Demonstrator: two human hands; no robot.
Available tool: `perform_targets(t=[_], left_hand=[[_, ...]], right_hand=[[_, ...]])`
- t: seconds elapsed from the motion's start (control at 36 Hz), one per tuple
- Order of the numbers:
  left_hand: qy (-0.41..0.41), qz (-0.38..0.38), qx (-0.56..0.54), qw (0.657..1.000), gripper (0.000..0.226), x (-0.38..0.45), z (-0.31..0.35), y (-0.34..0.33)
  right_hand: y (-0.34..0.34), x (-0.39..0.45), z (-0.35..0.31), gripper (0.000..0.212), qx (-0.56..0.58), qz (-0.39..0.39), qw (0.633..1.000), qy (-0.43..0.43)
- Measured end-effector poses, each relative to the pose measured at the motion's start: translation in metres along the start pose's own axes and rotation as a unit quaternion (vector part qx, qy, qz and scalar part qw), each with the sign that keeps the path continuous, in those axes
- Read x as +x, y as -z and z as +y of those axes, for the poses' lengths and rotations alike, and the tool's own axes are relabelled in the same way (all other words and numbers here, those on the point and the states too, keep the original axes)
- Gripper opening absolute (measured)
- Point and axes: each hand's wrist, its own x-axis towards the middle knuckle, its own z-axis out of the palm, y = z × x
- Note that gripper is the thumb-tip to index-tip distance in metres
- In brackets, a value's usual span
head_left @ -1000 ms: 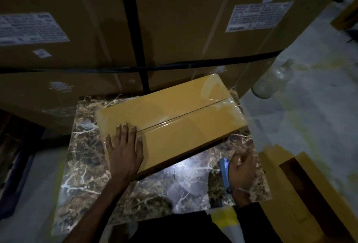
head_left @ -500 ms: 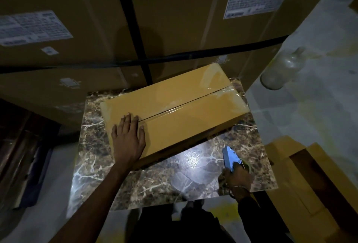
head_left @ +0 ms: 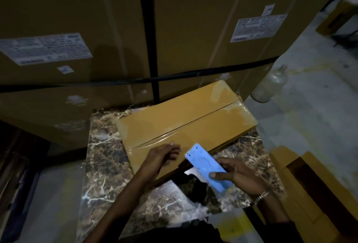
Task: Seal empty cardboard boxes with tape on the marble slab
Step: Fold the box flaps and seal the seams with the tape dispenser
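Note:
A yellow-brown cardboard box lies flat on the brown marble slab, its centre seam covered by shiny clear tape. My left hand rests on the box's near edge, fingers stretched toward the right along the top. My right hand grips a blue tape dispenser, thumb on its flat side, holding it just in front of the box's near side and close to my left fingers. Whether a strip of tape runs between the dispenser and my left fingers cannot be made out.
Large strapped cartons with white labels stand right behind the slab. A clear glass bottle sits on the floor at the right. Flattened yellow cardboard lies to the right of the slab.
My right hand lifted the blue dispenser from the slab's near right part up to the box's near edge. My left hand slid right from the box's left end toward the dispenser.

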Motion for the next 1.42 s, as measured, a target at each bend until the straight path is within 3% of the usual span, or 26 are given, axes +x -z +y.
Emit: perform_targets(t=[0.08, 0.22, 0.31, 0.56, 0.67, 0.81, 0.92, 1.03, 1.22, 1.42], left_hand=[[0.086, -0.104, -0.082, 0.987, 0.061, -0.006, 0.011, 0.019], [0.075, -0.086, -0.139, 0.984, 0.057, -0.005, 0.014, 0.062], [0.076, -0.072, -0.143, 0.984, 0.031, -0.001, 0.013, 0.085], [0.081, -0.065, -0.065, 0.992, 0.016, 0.028, 0.024, 0.151], [0.097, -0.056, -0.048, 0.993, 0.014, 0.051, 0.038, 0.172], [0.105, -0.026, 0.047, 0.993, 0.012, 0.080, 0.067, 0.207], [0.160, -0.045, 0.094, 0.982, 0.021, 0.099, 0.089, 0.228], [0.152, -0.061, 0.180, 0.970, 0.013, 0.112, 0.103, 0.239], [0.119, 0.035, 0.175, 0.977, 0.009, 0.129, 0.096, 0.247], [0.052, 0.107, 0.134, 0.984, 0.013, 0.138, 0.083, 0.250]], right_hand=[[-0.032, 0.019, -0.019, 0.028, 0.002, -0.030, 0.999, 0.011], [-0.072, 0.046, -0.028, 0.031, 0.004, -0.038, 0.999, 0.021], [-0.091, 0.061, -0.032, 0.028, 0.007, -0.035, 0.999, 0.022], [-0.138, 0.105, -0.046, 0.031, 0.021, -0.053, 0.998, -0.021], [-0.159, 0.128, -0.064, 0.028, 0.049, -0.018, 0.998, -0.046], [-0.186, 0.168, -0.082, 0.038, 0.085, 0.028, 0.994, -0.069], [-0.205, 0.190, -0.094, 0.015, 0.075, 0.045, 0.993, -0.077], [-0.221, 0.201, -0.106, 0.028, 0.041, 0.076, 0.993, -0.078], [-0.232, 0.208, -0.108, 0.042, -0.016, 0.109, 0.989, -0.098], [-0.233, 0.220, -0.113, 0.037, -0.019, 0.147, 0.983, -0.105]])
